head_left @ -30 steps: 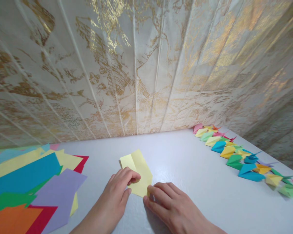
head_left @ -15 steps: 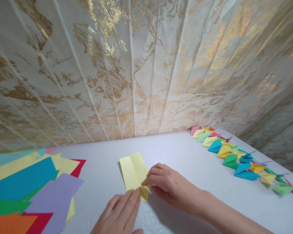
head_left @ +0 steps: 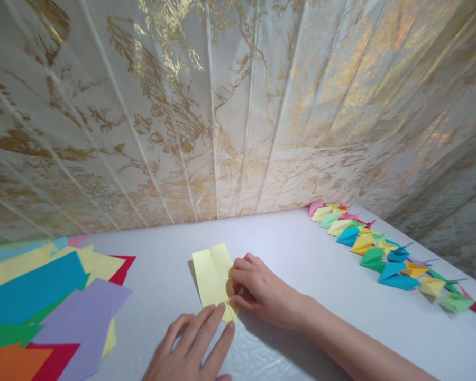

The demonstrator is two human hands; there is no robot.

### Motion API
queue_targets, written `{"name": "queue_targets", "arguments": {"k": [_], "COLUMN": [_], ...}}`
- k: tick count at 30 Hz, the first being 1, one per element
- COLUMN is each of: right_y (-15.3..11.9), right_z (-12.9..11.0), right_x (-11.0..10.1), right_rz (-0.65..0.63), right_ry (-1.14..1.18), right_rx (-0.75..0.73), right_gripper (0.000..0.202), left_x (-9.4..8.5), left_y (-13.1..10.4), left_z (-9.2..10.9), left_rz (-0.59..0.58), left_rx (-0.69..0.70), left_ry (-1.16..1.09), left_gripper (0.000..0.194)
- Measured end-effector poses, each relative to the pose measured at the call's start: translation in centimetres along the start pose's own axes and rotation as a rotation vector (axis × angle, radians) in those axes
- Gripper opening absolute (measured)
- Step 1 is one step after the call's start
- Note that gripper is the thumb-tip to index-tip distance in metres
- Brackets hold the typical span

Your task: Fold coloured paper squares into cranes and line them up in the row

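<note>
A pale yellow sheet of folding paper [head_left: 211, 271] lies on the white table, creased lengthwise, with small folded flaps at its near end. My left hand [head_left: 194, 344] rests at that near end, fingers spread and fingertips on the paper; it grips nothing. At the paper's right edge, my right hand [head_left: 257, 286] has its fingers curled in, thumb and fingers closed on the edge near the folded corner. Its fingertips partly hide that corner.
Overlapping coloured paper sheets, among them a purple sheet [head_left: 81, 323] and a blue sheet [head_left: 35, 288], cover the left side. Several folded paper cranes [head_left: 399, 275] stand in rows along the right edge. A gold-patterned curtain [head_left: 214, 121] hangs behind the white table [head_left: 269, 233].
My left fingers have spread apart where they were together. The right hand has shifted slightly left and up, its fingers now closed along the paper's right edge. The view has moved a little.
</note>
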State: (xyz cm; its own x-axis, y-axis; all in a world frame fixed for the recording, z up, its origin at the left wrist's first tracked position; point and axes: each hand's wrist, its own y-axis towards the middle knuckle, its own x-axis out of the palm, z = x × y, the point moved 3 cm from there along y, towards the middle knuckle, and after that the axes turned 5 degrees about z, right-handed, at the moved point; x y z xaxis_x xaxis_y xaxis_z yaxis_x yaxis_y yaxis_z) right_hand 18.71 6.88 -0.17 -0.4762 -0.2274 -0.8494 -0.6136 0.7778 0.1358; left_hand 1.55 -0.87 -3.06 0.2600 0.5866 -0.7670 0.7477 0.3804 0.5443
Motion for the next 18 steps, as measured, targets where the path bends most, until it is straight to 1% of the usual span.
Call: {"name": "queue_targets", "arguments": {"k": [9,15,18], "right_y": [-0.14,-0.14,-0.15], "right_z": [-0.17,-0.10,-0.09], "right_x": [-0.17,-0.18,-0.09], "right_rz": [0.025,0.021,0.023], "right_ry": [0.041,0.046,0.047], "right_rx": [0.013,0.015,0.024], "right_gripper": [0.015,0.015,0.015], "left_x": [0.18,0.38,0.61], "left_y": [0.00,-0.40,-0.56], "left_z": [-0.02,-0.04,0.14], "left_rz": [0.038,-0.076,-0.109], "left_rx": [0.003,-0.036,-0.056], "left_ry": [-0.007,-0.020,-0.057], "left_gripper": [0.037,0.037,0.039]}}
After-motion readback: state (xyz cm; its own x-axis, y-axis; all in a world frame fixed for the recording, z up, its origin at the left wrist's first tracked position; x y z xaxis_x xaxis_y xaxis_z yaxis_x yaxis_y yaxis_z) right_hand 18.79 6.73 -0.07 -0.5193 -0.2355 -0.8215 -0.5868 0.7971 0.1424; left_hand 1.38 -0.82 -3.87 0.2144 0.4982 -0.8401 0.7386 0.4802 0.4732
